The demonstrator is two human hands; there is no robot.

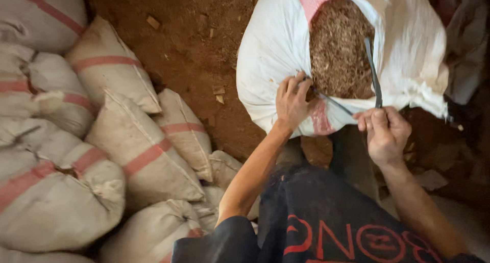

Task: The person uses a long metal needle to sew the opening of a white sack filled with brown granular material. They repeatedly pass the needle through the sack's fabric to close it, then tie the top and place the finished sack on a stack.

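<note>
A large white woven sack (275, 43) with a pink stripe stands open on the dirt floor, filled with brown chaff-like shavings (339, 48). My left hand (292, 102) grips the near rim of the sack's mouth. My right hand (385, 133) is closed around a long dark metal needle (373, 71) that points up over the shavings. A thin cord (334, 103) runs from the rim by my left hand toward my right hand.
Several filled, tied sacks (138, 151) with pink stripes are piled at the left. Red-brown dirt floor (189, 43) with small wood chips lies between the pile and the open sack. Crumpled cloth (467, 43) sits at the right edge.
</note>
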